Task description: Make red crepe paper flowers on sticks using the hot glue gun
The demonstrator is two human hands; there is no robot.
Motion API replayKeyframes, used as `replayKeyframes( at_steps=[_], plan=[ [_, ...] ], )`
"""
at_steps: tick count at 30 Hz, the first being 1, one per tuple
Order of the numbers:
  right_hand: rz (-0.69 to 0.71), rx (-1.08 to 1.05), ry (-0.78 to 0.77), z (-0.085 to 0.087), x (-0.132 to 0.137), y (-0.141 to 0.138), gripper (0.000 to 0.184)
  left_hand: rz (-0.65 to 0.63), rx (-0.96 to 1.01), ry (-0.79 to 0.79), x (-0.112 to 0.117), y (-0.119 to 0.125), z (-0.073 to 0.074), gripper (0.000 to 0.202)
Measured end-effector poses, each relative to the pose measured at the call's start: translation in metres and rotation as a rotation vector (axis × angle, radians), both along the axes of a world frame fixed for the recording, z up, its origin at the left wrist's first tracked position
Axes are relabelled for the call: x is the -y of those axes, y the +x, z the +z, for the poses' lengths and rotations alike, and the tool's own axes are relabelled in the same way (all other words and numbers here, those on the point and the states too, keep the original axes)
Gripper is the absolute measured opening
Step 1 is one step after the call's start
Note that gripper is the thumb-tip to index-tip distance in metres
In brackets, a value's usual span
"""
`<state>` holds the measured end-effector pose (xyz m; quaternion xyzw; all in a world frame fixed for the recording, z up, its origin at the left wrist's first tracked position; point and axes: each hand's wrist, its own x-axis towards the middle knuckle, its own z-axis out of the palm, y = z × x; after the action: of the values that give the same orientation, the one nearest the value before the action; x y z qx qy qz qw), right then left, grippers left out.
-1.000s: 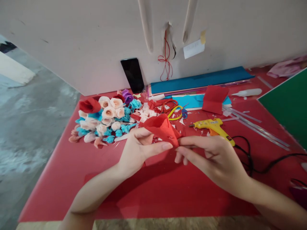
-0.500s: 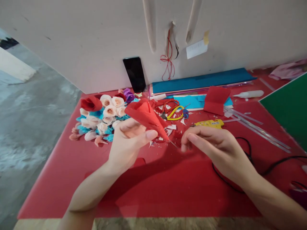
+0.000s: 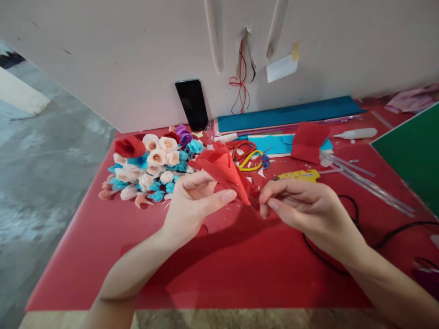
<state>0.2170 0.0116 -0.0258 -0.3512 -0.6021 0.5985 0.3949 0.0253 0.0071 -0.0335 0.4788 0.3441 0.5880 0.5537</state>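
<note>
My left hand (image 3: 194, 203) pinches a red paper cone (image 3: 222, 171) between thumb and fingers, its wide end up and its tip pointing down to the right. My right hand (image 3: 302, 208) is just right of the tip, thumb and forefinger pressed together close to it; what they hold is too small to make out. Both hands hover over the red table (image 3: 222, 265).
A heap of white, peach, blue and red paper roses (image 3: 151, 167) lies at the left. Scissors (image 3: 247, 157), a yellow glue gun (image 3: 300, 175) with a black cord (image 3: 377, 237), folded red paper (image 3: 308, 141), blue sheets (image 3: 288, 114), a black phone (image 3: 192, 105) and a green board (image 3: 411, 155) lie around.
My left hand swung the cone up and left, then lowered it back toward my right hand. My right hand let go of the tip, then pinched again beside it.
</note>
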Motion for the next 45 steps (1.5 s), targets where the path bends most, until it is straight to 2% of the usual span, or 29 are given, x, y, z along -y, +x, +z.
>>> replayKeyframes(
  at_steps=[9, 15, 19, 25, 30, 38, 45],
  plan=[
    [0.017, -0.078, -0.081, -0.002, -0.004, -0.001, 0.008, 0.003, -0.002, -0.024, 0.000, 0.000, 0.000, 0.017],
    [0.098, -0.192, -0.214, -0.011, -0.009, 0.001, 0.016, -0.005, -0.005, -0.019, 0.000, 0.000, 0.001, 0.018],
    [0.119, -0.208, -0.251, -0.011, -0.012, 0.001, 0.020, -0.005, -0.010, -0.009, 0.001, 0.000, 0.003, 0.016],
    [0.125, -0.116, -0.156, -0.012, -0.013, 0.001, 0.029, -0.006, -0.016, -0.021, 0.001, -0.001, 0.002, 0.016],
    [0.095, -0.083, -0.082, -0.012, -0.011, 0.002, 0.026, 0.004, -0.012, -0.023, 0.001, -0.002, 0.001, 0.019],
    [0.131, -0.080, -0.005, 0.000, -0.005, 0.003, 0.016, 0.029, -0.018, -0.017, 0.000, 0.000, 0.004, 0.015],
    [0.095, -0.131, 0.034, -0.003, -0.002, 0.004, 0.015, 0.023, -0.019, -0.026, 0.000, -0.002, 0.003, 0.015]
  ],
)
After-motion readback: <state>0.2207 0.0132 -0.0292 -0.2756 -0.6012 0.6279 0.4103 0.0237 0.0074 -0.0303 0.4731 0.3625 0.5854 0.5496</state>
